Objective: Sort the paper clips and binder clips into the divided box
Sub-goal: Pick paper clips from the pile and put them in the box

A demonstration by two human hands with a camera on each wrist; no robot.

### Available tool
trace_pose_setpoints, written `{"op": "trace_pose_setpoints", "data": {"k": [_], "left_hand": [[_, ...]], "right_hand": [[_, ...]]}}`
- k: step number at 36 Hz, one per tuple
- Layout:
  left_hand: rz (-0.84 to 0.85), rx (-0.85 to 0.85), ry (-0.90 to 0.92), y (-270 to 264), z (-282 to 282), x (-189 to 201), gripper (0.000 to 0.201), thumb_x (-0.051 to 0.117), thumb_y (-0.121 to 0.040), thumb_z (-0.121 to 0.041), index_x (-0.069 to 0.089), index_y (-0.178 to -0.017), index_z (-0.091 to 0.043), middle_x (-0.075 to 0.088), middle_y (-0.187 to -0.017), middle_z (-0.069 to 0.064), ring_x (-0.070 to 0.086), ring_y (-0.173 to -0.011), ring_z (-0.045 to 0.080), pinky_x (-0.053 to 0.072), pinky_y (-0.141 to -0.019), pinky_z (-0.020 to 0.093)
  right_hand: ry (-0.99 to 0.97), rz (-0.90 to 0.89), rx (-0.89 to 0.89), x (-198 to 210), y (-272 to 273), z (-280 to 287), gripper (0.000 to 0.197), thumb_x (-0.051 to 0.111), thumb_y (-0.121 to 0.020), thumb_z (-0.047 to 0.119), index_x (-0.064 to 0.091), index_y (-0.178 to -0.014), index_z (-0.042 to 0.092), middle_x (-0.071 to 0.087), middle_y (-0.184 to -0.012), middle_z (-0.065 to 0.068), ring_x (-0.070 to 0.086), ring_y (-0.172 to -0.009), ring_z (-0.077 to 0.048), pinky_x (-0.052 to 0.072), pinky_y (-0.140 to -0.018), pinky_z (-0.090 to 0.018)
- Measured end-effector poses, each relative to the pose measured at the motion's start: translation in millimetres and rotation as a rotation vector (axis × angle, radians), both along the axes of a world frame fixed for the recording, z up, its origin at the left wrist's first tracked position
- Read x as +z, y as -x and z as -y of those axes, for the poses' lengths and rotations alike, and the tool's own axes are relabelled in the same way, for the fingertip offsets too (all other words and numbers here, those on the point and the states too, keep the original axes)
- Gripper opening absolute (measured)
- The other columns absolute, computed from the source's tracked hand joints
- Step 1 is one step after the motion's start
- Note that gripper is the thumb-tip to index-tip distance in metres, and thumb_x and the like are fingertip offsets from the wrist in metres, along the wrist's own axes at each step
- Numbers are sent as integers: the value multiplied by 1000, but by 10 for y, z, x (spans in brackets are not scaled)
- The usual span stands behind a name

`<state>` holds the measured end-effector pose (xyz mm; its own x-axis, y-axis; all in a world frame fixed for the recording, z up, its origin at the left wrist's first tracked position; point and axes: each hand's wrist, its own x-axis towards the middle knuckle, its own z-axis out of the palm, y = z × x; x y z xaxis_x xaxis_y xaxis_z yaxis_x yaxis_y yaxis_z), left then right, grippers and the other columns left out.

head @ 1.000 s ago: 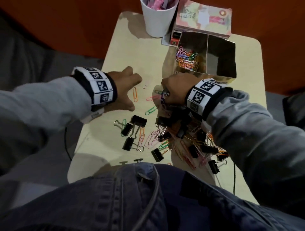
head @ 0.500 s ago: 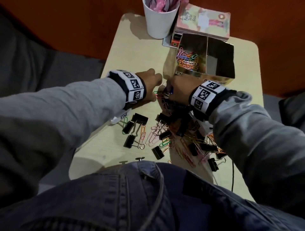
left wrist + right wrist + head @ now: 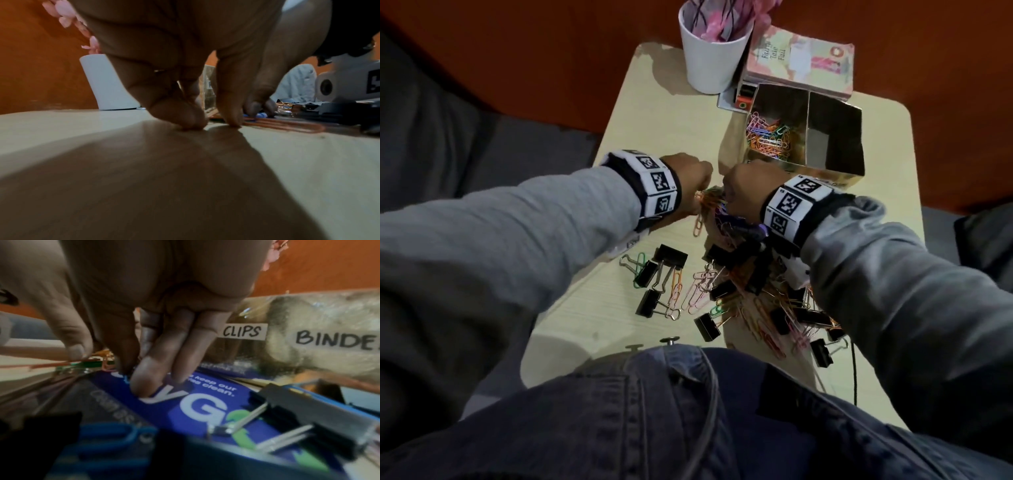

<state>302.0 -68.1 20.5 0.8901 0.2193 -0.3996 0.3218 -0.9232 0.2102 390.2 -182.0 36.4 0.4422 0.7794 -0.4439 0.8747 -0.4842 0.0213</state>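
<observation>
My two hands meet in front of the divided box (image 3: 825, 173). Its left compartment holds coloured paper clips (image 3: 768, 137); the right one looks bare. My right hand (image 3: 739, 185) pinches a small bunch of orange and green paper clips (image 3: 90, 362) between thumb and fingers (image 3: 144, 382). My left hand (image 3: 690, 171) is curled, fingertips (image 3: 185, 120) on the table, thumb on the end of an orange paper clip (image 3: 283, 125). Black binder clips (image 3: 671, 255) and more paper clips (image 3: 698, 291) lie scattered nearer me. The box front reads CLIPS (image 3: 241, 331) and BINDE (image 3: 333, 338).
A white cup (image 3: 714, 58) and a pink book (image 3: 801, 61) stand behind the box. A blue printed card (image 3: 205, 402) lies under the pile below my right hand. My denim-clad knee (image 3: 654, 411) covers the small table's near edge (image 3: 558, 342).
My left hand has left the table's left side, curled, and slid right until it meets the right hand. Loose clips that lay between them are now bunched together. The right hand barely moved.
</observation>
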Motion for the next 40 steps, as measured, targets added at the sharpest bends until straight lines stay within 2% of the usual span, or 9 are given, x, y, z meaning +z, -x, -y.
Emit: {"op": "trace_pose_setpoints", "data": {"k": [6,10,12,18,22,27,32,36,40], "left_hand": [[-29,63,92,19,-85,35,37,69,-80,-29,54,-110,-15,57,-97,4,53,-87,24,43,-72,31],[-74,79,49,159,-175,14,45,77,-71,-35,50,-103,-19,54,-93,0,54,-85,23,47,-72,31],[-77,127,68,218,-188,20,39,75,-72,-32,50,-102,-24,57,-96,-1,56,-87,23,50,-76,33],[-38,163,273,269,-120,76,32,61,-83,-12,59,-115,-14,66,-105,2,60,-96,23,49,-90,37],[9,255,478,268,-66,83,61,64,-83,-6,39,-138,-13,61,-96,-4,55,-93,14,40,-82,25],[43,405,671,348,-79,34,84,63,-84,-2,17,-151,-20,59,-96,-8,60,-101,18,50,-81,28],[38,362,636,409,-87,69,86,66,-83,-3,14,-151,-16,63,-104,2,63,-103,26,51,-92,39],[-14,281,510,534,-92,124,74,73,-79,-15,32,-141,-20,67,-91,-1,67,-85,20,53,-73,33],[-75,82,260,711,26,194,55,76,-74,-40,48,-118,-24,54,-87,-7,54,-78,12,42,-63,28]], "right_hand": [[-64,-50,-51,44,-100,1,48,71,-77,44,61,-115,16,63,-109,-8,59,-98,-27,49,-76,-33],[-16,77,69,-32,-23,12,84,58,-65,77,53,-123,17,60,-114,-6,59,-100,-27,46,-73,-34],[-15,103,100,-76,45,-27,91,57,-60,81,50,-126,19,57,-115,-6,59,-101,-28,44,-71,-34],[-54,65,122,-84,103,-100,58,67,-72,52,54,-113,12,62,-106,-12,62,-95,-34,48,-72,-37],[-57,19,107,-82,91,-104,42,67,-79,38,56,-110,11,65,-104,-14,62,-97,-33,44,-70,-33],[-57,12,62,-80,100,-129,34,67,-79,30,59,-106,10,65,-101,-13,60,-87,-30,40,-65,-31],[-50,34,69,-74,143,-190,40,66,-79,29,59,-114,12,56,-109,-12,60,-95,-33,43,-67,-33],[-29,78,109,-76,192,-209,38,63,-82,23,59,-118,12,49,-110,-12,60,-94,-35,43,-67,-36],[-23,94,174,-45,223,-223,29,55,-87,15,60,-115,9,60,-113,-14,61,-100,-34,42,-69,-35]]}}
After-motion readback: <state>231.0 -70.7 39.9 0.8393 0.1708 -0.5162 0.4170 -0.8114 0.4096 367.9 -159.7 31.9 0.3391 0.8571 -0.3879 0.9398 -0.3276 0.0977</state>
